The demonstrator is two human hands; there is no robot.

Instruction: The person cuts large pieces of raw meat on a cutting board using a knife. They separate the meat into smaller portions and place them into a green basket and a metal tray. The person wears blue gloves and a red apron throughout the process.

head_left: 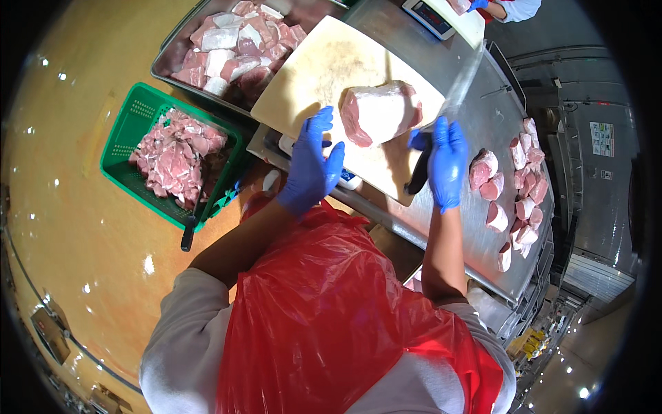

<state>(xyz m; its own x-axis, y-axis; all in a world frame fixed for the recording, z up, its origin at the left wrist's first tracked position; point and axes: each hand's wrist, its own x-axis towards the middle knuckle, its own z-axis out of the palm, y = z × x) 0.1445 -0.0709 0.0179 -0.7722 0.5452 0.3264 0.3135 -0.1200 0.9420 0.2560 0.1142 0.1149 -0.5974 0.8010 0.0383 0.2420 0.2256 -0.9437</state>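
Note:
A thick piece of raw meat (383, 114) with a white fat layer lies on the pale cutting board (303, 83). My left hand (310, 165), in a blue glove, hovers by the board's near left edge. Its fingers are spread, apart from the meat and holding nothing. At the board's right edge, my right hand (447, 162), gloved alike, is closed round the black handle of a knife (418, 171). The blade, smeared by motion, points up and away to the right, over the steel table.
Left of the board stand a steel tub (165, 62) of meat chunks and a green basket (114, 152) of trimmings, with another black-handled knife (187, 234) at its rim. Several cut pieces (496, 217) lie on the steel table (469, 234). Beyond are a scale (429, 19) and another person's gloved hand (478, 4).

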